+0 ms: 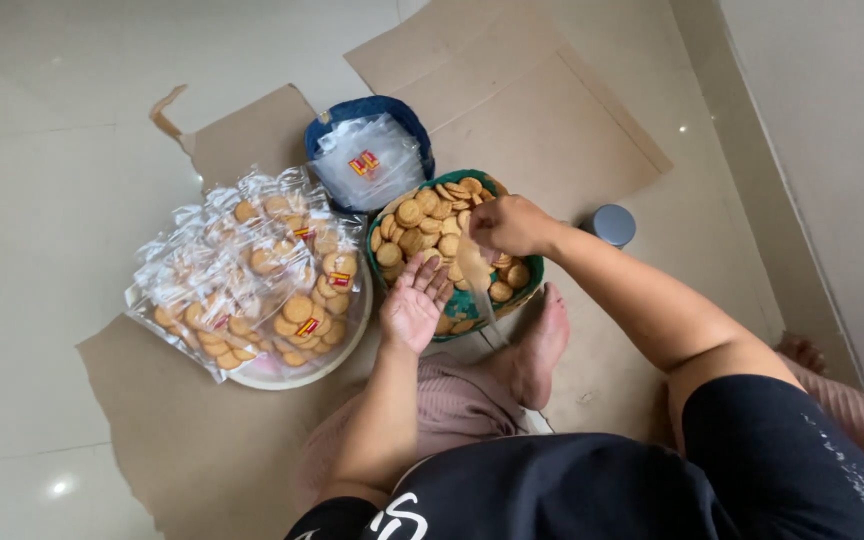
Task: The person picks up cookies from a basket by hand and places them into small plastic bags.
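A green basket (524, 288) full of round golden biscuits (414, 228) sits on brown cardboard in front of me. My right hand (508, 224) hovers over the biscuits, pinching the top of a clear plastic bag (476, 278) that hangs down from it. Just below, my left hand (414, 300) lies palm up with fingers spread at the basket's near rim, beside the bag and empty. To the left, a round white tray (304, 372) carries a heap of filled clear biscuit packets (252, 270).
A blue container (364, 107) of empty clear bags stands behind the basket. A grey round lid or jar (613, 224) sits at the right. My bare foot (540, 345) rests under the basket. Flattened cardboard (512, 110) covers the pale tiled floor; a wall runs along the right.
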